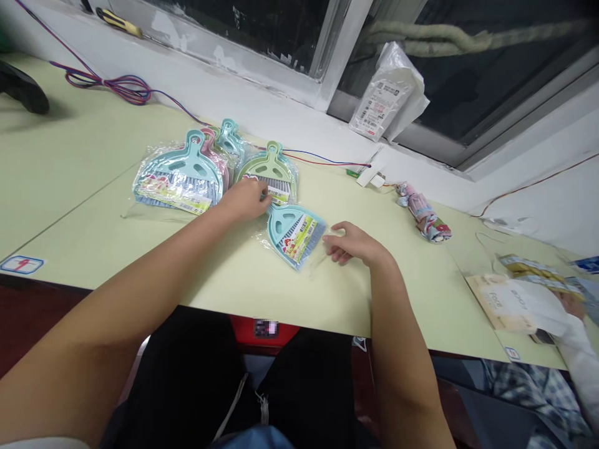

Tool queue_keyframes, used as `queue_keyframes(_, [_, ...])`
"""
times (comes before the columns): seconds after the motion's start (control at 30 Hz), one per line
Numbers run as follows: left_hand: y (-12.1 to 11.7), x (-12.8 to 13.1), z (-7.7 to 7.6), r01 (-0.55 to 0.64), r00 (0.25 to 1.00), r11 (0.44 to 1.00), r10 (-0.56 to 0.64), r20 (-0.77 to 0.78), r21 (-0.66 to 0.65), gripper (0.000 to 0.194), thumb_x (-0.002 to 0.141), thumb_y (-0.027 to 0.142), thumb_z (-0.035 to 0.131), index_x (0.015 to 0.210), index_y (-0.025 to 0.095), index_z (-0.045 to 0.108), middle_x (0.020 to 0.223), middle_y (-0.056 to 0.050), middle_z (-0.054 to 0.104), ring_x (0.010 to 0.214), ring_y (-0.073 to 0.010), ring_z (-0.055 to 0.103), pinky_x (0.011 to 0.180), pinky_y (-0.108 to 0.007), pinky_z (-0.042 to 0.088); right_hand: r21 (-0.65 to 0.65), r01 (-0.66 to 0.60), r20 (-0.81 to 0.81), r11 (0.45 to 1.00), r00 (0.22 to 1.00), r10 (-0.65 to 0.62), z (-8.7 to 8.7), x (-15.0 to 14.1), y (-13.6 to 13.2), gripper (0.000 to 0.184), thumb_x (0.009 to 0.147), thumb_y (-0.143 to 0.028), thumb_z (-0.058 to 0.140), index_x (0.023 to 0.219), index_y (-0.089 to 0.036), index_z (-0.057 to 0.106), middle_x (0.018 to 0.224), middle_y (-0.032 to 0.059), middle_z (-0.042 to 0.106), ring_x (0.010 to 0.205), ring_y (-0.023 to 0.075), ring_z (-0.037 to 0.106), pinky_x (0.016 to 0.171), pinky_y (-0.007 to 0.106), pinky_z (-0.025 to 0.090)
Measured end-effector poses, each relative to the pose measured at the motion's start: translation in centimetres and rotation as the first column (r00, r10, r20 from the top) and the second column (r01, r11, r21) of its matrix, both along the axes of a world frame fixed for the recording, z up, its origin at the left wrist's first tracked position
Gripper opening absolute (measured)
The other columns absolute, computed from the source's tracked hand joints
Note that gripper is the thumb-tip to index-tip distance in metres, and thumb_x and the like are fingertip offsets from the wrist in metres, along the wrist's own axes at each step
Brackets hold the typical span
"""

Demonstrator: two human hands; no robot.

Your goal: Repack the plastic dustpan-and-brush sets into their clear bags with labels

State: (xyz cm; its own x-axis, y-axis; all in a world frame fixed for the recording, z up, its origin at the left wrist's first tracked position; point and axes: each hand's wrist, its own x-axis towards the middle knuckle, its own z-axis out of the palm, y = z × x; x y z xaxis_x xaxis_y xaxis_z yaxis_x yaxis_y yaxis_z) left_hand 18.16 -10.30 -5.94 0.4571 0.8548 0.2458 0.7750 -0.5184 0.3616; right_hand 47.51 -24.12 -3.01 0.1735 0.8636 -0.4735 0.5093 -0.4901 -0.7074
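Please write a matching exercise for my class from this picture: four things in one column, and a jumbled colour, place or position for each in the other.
Things
1. Screwdriver handle
2. Coiled cable
3. Printed bag
4. Left hand

Descriptions
A. Propped up at the window
B. At the packaged green dustpan
C. Yellow and black
D. Red and blue

Right pairs: 1-C, 2-D, 3-A, 4-B
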Motion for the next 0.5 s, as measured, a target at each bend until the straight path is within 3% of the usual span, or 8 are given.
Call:
queue_keyframes(0.07, [-0.1,0.0,0.1,-0.008,1.0,1.0,0.008,-0.016,-0.008,0.032,0.093,0.045,0.054,0.098,0.021,0.074,0.099,-0.014,0.075,0.094,-0.0312,0.068,0.078,-0.04,0.051,0.099,0.028,-0.036,0.995,0.999,-0.025,-0.4,-0.6,0.2,0.076,0.08,-0.027,0.082,0.142,-0.019,0.04,0.081,0.0058,0.077,0.067,0.0224,0.073,0.056,0.033,0.062])
queue_keyframes(0.17, [-0.4,0.0,0.4,0.014,1.0,1.0,-0.015,-0.016,-0.026,0.033,0.092,0.049,0.054,0.091,0.022,0.073,0.095,-0.013,0.075,0.089,-0.0288,0.068,0.074,-0.038,0.049,0.237,0.103,0.004,0.966,0.994,-0.107,-1.3,-0.5,0.8,0.075,0.079,-0.014,0.073,0.145,-0.019,0.038,0.083,0.0033,0.076,0.071,0.0201,0.073,0.058,0.03,0.063])
queue_keyframes(0.33, [-0.9,0.4,0.3,0.132,0.989,0.985,-0.138,-0.046,-0.115,0.046,0.096,0.058,0.046,0.092,0.022,0.074,0.085,-0.011,0.073,0.076,-0.0271,0.065,0.067,-0.037,0.045,0.357,0.146,0.046,0.922,0.984,-0.174,-2.2,0.3,1.5,0.061,0.08,-0.014,0.066,0.137,-0.02,0.046,0.088,0.0035,0.076,0.066,0.0185,0.072,0.052,0.028,0.06])
queue_keyframes(0.5, [-1.2,1.2,-0.5,0.151,0.988,0.974,-0.151,0.013,-0.167,0.046,0.097,0.059,0.045,0.086,0.022,0.071,0.081,-0.01,0.072,0.069,-0.0249,0.063,0.064,-0.035,0.041,0.452,0.107,0.157,0.885,0.968,-0.197,-2.5,-0.8,1.7,0.048,0.081,-0.02,0.069,0.126,-0.022,0.053,0.089,0.0004,0.076,0.058,0.0152,0.069,0.055,0.027,0.058])
